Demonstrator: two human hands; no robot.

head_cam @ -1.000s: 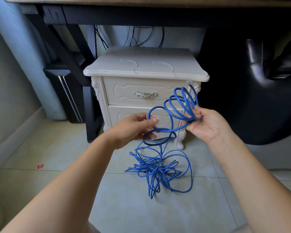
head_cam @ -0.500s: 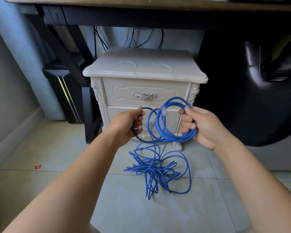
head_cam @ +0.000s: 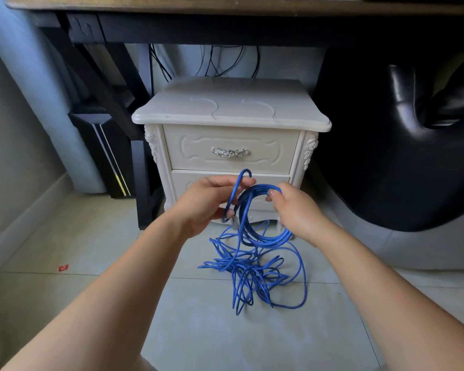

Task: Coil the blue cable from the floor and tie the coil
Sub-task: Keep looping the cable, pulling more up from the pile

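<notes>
A blue cable coil (head_cam: 263,238) of several turns hangs between my hands in front of the white nightstand. My right hand (head_cam: 296,211) grips the coil at its top right, fingers curled round the turns. My left hand (head_cam: 208,203) pinches a single loop of cable that stands up beside the coil. A clear plug (head_cam: 235,223) dangles at the coil's left side. The rest of the blue cable (head_cam: 252,274) lies tangled on the tiled floor below, joined to the coil.
A white two-drawer nightstand (head_cam: 231,145) stands right behind the hands, under a dark wooden desk (head_cam: 225,20). A black leather chair (head_cam: 402,135) fills the right. A black computer case (head_cam: 110,156) stands at the left. A small red scrap (head_cam: 63,267) lies on the floor.
Both hands have dropped lower and come closer together. The left hand has brought a new loop up against the coil, which now hangs more edge-on from the right hand.
</notes>
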